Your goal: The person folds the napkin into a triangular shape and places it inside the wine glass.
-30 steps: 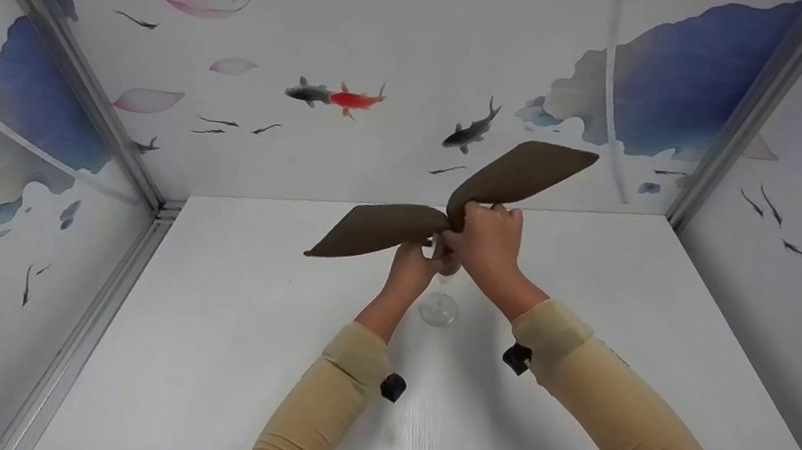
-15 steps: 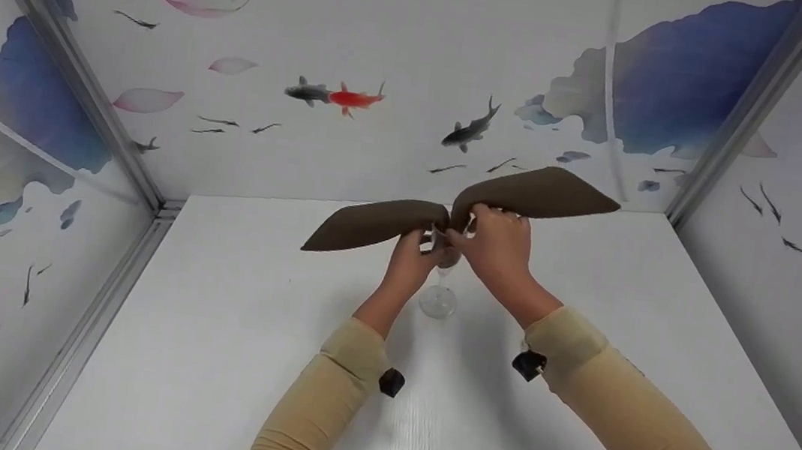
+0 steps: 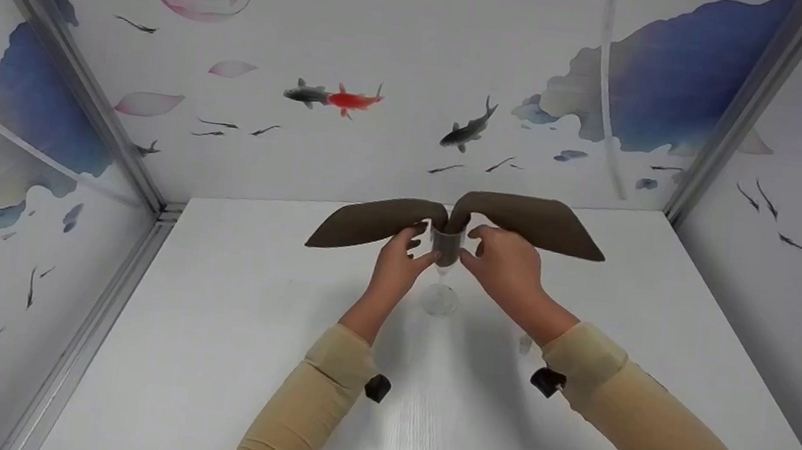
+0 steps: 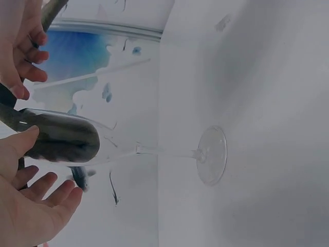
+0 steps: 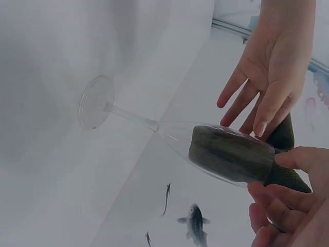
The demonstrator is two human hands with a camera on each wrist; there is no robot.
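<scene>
A brown cloth napkin point(image 3: 533, 221) stands with its folded middle inside a clear champagne flute point(image 3: 444, 274). Its two pointed ends spread out left and right over the rim like wings. The flute is upright on the white table, its round foot point(image 4: 212, 155) flat on the surface. On the left side of the bowl is my left hand point(image 3: 396, 266), fingers loosely bent under the left wing, thumb tip right at the glass. My right hand point(image 3: 506, 267) is opposite, its relaxed fingers beside the bowl under the right wing. The bottom of the napkin point(image 5: 231, 154) shows through the glass.
White panels point(image 3: 258, 156) printed with fish, petals and blue leaves enclose the table point(image 3: 205, 354) at the back and sides. A small translucent piece point(image 3: 525, 343) lies near my right wrist. Both wrists carry small black cameras point(image 3: 548, 381).
My hands have come off the napkin's middle and moved apart to the flute's sides. The right wing has dropped from pointing upward to drooping outward; the left wing has barely moved.
</scene>
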